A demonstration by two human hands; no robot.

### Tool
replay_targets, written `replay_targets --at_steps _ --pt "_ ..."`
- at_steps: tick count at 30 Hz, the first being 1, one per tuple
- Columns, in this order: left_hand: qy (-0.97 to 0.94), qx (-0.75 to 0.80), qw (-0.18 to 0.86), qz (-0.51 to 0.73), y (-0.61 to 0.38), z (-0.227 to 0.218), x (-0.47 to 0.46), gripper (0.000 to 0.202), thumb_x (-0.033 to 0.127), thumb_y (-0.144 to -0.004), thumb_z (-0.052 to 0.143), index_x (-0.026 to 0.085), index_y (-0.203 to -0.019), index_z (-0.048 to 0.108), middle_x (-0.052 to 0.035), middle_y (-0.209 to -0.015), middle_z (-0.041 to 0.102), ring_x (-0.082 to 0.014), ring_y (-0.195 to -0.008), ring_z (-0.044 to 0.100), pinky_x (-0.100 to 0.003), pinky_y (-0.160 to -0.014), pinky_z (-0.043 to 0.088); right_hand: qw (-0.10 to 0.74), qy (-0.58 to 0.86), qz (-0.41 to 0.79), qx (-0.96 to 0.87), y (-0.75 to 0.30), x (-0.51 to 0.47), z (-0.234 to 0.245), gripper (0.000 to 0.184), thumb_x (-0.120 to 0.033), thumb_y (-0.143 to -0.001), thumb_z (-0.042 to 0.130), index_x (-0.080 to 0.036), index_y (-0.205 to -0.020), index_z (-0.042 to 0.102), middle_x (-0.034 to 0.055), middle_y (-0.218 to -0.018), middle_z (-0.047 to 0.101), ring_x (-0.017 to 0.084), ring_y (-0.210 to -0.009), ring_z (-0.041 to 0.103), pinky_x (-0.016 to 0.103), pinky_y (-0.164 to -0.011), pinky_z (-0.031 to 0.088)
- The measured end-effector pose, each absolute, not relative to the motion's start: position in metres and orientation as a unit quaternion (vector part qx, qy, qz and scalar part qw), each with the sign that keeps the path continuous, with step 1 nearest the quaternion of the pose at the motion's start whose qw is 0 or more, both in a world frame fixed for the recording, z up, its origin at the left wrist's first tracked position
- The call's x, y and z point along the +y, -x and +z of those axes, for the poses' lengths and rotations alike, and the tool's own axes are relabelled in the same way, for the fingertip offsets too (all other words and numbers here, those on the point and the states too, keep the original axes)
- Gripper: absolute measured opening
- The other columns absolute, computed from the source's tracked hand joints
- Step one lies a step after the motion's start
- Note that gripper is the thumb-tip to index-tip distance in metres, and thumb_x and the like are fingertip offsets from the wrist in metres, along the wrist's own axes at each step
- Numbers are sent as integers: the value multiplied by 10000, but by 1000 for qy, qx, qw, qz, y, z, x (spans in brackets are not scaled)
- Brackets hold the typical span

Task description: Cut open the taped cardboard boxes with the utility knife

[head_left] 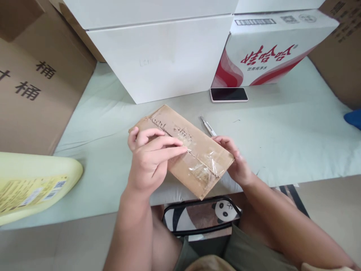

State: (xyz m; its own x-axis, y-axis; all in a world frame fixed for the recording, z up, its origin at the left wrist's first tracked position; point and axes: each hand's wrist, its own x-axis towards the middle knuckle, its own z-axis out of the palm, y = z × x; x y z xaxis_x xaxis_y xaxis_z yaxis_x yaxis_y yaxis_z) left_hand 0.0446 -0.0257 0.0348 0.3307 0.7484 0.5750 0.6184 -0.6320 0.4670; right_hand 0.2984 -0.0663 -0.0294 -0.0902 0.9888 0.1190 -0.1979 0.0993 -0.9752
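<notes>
A small brown cardboard box [194, 150] with clear tape along its top seam lies tilted at the near edge of the pale green table [282, 139]. My left hand [149, 158] rests on the box's left part, thumb hooked over the far edge and fingers pressed on the taped seam. My right hand [235, 162] grips the box's right end, fingers curled round its side. A slim metal utility knife [208, 126] lies on the table just behind the box, touching neither hand.
A phone [229, 94] lies face up behind the knife. A large white box [163, 56] and a red-and-white carton [270, 49] stand at the back. Brown cartons flank both sides [34, 82]. A yellow object [31, 188] sits at the left. A panda-print stool [203, 216] stands below.
</notes>
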Motion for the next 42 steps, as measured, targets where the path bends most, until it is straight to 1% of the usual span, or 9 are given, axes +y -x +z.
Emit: replay_targets --at_steps 8,12,18,22,25,28,31,36,42 --pt "-761 443 85 467 -41 32 -23 264 229 -1022 537 330 -1114 762 -36 -1128 790 -245 -1083 707 -523 -1118 493 549 380 536 -517 -296 -65 -28 585 -815 -928 494 -331 -1191 693 66 -1228 712 286 -1134 677 469 -983 578" --pt "-749 451 63 482 -37 24 -19 208 254 -998 576 313 -1031 773 -52 -1174 762 -274 -1235 664 -518 -1147 519 549 364 544 -519 -295 -65 -26 548 -781 -955 488 -342 -1212 693 62 -1247 705 283 -1156 670 474 -1006 567" --pt "-741 449 73 494 -38 20 -17 162 231 -982 612 297 -999 759 -51 -1139 766 -259 -1235 671 -515 -1176 523 555 350 538 -529 -295 -66 -27 570 -803 -930 514 -349 -1238 666 75 -1267 683 299 -1170 658 502 -1019 565" --pt "-740 454 74 491 -40 20 -17 154 249 -985 604 291 -1005 750 -55 -1126 769 -264 -1226 671 -511 -1165 524 577 324 497 -561 -297 -68 -30 399 -612 -987 592 -429 -1336 650 43 -1364 639 273 -1244 633 484 -1029 576" --pt "-740 451 71 495 -40 20 -17 150 250 -977 606 286 -1014 747 -49 -1123 771 -263 -1219 671 -495 -1148 531 583 332 455 -586 -301 -72 -29 292 -469 -1038 558 -415 -1276 717 40 -1413 599 268 -1326 609 500 -1122 541" --pt "-739 450 76 495 -40 19 -17 162 234 -972 605 281 -1028 750 -44 -1134 771 -259 -1229 662 -479 -1141 531 578 341 422 -610 -303 -75 -27 286 -407 -1052 533 -371 -1208 770 61 -1425 578 286 -1344 621 531 -1189 506" --pt "-742 455 79 486 -39 18 -16 164 255 -975 596 282 -1016 753 -44 -1124 770 -264 -1218 659 -488 -1141 522 581 345 403 -617 -302 -76 -25 297 -374 -1054 519 -367 -1203 775 69 -1406 587 290 -1329 636 528 -1158 540" --pt "-729 448 84 510 -40 17 -16 167 272 -998 588 284 -1029 752 -43 -1112 759 -254 -1187 676 -483 -1142 525 566 364 362 -645 -303 -76 -27 349 -409 -1080 437 -361 -1260 731 72 -1410 607 284 -1328 610 535 -1179 492" --pt "-666 466 118 571 -35 10 -14 248 416 -1014 618 307 -1215 713 -70 -1386 636 -279 -1376 600 -493 -1194 513 557 358 354 -661 -305 -76 -30 397 -543 -1058 428 -339 -1291 676 97 -1373 623 326 -1331 598 567 -1116 514"
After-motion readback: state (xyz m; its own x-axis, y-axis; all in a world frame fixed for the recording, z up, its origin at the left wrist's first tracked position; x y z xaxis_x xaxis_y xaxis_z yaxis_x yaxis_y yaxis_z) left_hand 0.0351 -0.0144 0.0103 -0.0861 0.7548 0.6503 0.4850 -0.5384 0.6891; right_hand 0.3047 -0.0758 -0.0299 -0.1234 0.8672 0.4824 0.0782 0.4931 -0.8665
